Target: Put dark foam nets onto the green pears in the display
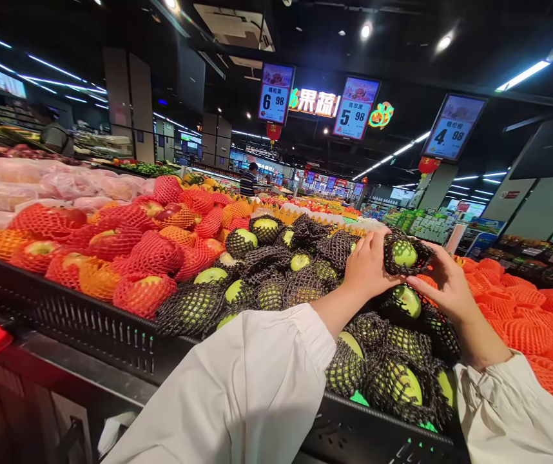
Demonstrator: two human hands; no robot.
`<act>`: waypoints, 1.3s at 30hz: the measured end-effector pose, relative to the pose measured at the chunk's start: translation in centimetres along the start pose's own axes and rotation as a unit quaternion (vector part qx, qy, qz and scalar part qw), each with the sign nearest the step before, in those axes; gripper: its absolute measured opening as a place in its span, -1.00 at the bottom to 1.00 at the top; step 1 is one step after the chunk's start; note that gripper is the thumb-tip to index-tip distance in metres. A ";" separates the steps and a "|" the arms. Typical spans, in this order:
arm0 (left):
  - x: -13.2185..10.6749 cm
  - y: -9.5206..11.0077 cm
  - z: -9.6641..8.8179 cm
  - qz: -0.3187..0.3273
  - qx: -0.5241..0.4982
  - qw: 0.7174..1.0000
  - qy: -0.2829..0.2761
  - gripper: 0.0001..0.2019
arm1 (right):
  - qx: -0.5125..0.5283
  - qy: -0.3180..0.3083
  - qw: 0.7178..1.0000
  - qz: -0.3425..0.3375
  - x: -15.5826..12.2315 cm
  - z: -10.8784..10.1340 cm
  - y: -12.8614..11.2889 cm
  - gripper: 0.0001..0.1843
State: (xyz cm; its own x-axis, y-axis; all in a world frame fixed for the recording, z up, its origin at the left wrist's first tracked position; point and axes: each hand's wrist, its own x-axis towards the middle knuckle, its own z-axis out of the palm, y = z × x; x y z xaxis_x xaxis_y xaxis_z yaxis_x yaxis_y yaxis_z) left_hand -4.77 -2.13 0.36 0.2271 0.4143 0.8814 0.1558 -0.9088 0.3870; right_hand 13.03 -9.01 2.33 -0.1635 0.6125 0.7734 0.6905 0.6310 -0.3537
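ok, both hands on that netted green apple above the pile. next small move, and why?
Probably turn the green apple a little between the left hand and right hand. Black foam netting covers most of it and only one patch of skin shows, so the other sides cannot be judged yet. It is held above the pile.

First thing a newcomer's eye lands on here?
The green apple in black foam netting, held up at centre between left hand and right hand, above the pile of netted green apples. Left of that, red-netted apples; overhead, lit price signs.
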 end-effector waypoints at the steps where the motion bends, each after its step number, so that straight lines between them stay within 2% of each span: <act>1: 0.0 0.1 0.0 0.005 0.009 1.000 0.001 -0.24 | -0.007 0.009 1.000 0.013 0.0 0.1 0.0 -0.19; 4: -0.1 0.4 -0.2 0.012 0.033 0.999 0.003 -0.26 | -0.030 0.034 0.999 0.030 0.3 0.5 -0.1 -0.06; 7: -0.3 0.6 -0.2 0.030 0.060 0.998 -0.010 -0.24 | -0.051 0.057 0.997 -0.008 0.5 0.8 -0.3 -0.03; 11: -0.3 0.6 -0.2 0.067 0.088 0.993 -0.031 -0.25 | -0.067 0.080 0.993 -0.053 0.7 1.1 -0.5 0.29; 13: -0.3 0.5 -0.1 0.078 0.088 0.993 -0.029 -0.25 | -0.074 0.085 0.992 -0.063 0.7 1.2 -0.5 0.37; 15: -0.3 0.4 0.0 0.088 0.075 0.993 -0.021 -0.26 | -0.078 0.084 0.991 -0.067 0.8 1.2 -0.6 0.30; 20: -0.2 0.1 0.2 0.104 0.041 0.994 -0.014 -0.25 | -0.074 0.072 0.993 -0.062 0.8 1.1 -0.6 -0.03; 24: -0.2 0.0 0.2 0.102 0.042 0.993 -0.036 -0.23 | -0.074 0.072 0.993 -0.064 0.9 1.3 -0.7 -0.09; 30: -0.2 0.7 -0.1 0.084 0.038 0.994 -0.059 -0.20 | -0.089 0.127 0.988 -0.013 0.9 1.8 -1.5 -0.21; 32: -0.2 0.8 -0.2 0.084 0.036 0.993 -0.071 -0.17 | -0.099 0.164 0.981 0.002 1.0 1.4 -1.0 -0.27; 34: -0.1 0.7 -0.2 0.065 0.043 0.993 -0.086 -0.16 | -0.085 0.232 0.969 0.028 1.2 0.4 0.2 -0.26; 37: 0.0 0.4 -0.1 -0.014 0.077 0.992 -0.099 -0.23 | -0.007 0.356 0.932 0.072 1.5 -1.6 2.7 -0.22; 39: 0.1 0.3 0.0 -0.067 0.102 0.987 -0.105 -0.29 | 0.018 0.408 0.904 0.130 1.3 -2.9 4.2 -0.20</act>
State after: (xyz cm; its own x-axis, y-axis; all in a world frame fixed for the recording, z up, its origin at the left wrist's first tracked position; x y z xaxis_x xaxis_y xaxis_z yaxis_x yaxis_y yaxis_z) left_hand -4.68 -2.37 0.52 0.3821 0.5513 0.7417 0.3829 -0.8249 0.4159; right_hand 17.83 -6.96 3.37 0.5846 0.1970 0.7871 0.6056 0.5396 -0.5849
